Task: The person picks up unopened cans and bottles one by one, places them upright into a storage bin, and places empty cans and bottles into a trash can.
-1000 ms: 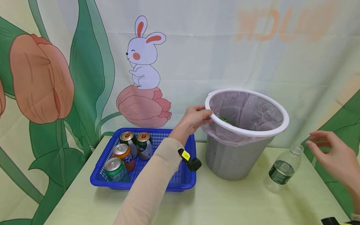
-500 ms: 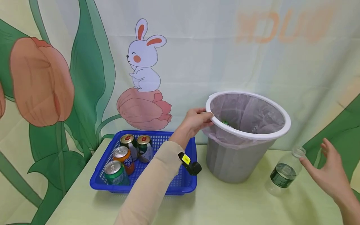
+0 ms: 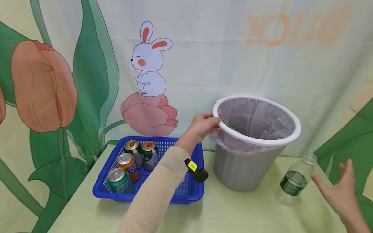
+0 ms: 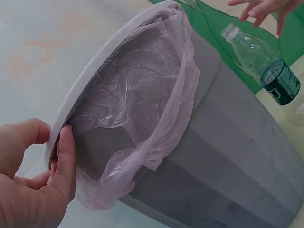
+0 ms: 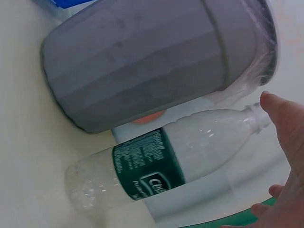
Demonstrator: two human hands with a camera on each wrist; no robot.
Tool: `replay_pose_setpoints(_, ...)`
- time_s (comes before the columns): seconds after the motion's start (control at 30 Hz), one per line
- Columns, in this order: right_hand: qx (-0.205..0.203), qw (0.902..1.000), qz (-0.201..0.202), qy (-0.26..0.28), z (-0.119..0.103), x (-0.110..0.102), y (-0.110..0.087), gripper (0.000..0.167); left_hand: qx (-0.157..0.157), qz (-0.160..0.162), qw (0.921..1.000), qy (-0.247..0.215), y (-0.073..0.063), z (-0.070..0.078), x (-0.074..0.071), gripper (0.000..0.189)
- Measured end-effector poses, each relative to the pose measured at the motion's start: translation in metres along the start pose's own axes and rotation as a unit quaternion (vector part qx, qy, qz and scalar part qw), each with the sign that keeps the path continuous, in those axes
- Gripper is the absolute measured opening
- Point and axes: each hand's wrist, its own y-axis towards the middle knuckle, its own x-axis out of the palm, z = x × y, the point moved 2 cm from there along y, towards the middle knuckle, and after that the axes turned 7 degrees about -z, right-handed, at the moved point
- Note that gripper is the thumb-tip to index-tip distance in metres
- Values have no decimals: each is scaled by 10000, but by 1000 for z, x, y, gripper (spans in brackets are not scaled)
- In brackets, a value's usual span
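Note:
My left hand (image 3: 202, 127) pinches the white rim (image 4: 90, 71) of a grey trash can (image 3: 244, 165), thumb on one side and fingers on the other. A thin pinkish plastic bag (image 4: 156, 128) lines the can and hangs over its edge; something small and green (image 3: 234, 128) shows inside. To the can's right a clear plastic bottle (image 3: 295, 179) with a green label stands upright, its mouth uncapped. My right hand (image 3: 338, 191) is beside the bottle with fingers spread and holds nothing. In the right wrist view its thumb overlaps the bottle's neck (image 5: 256, 118).
Left of the can sits a blue plastic basket (image 3: 187, 198) holding several drink cans, among them an orange can (image 3: 129, 166) and a green can (image 3: 120, 181). A printed cloth (image 3: 198, 64) hangs behind the pale green table (image 3: 233, 213).
My right hand has come lower and further left toward the bottle, its fingers spreading wider. The left hand keeps its hold on the rim. The head view has shifted slightly.

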Motion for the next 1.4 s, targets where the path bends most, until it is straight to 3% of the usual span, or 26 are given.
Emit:
replay_pose_setpoints(0.4,-201,9976,-651,139,21,24,2,100,-21,27,10000,9,0,-1,-2,50)
replay_pose_setpoints(0.77,-87,9892,-1458,90,44,40,17,101,-6,17,10000,-8,0,-1,-2,49)
replay_pose_setpoints(1.4,-97,9879,-1539,153,59,54,22,100,10,-66,9999,-95,0,-1,-2,50)
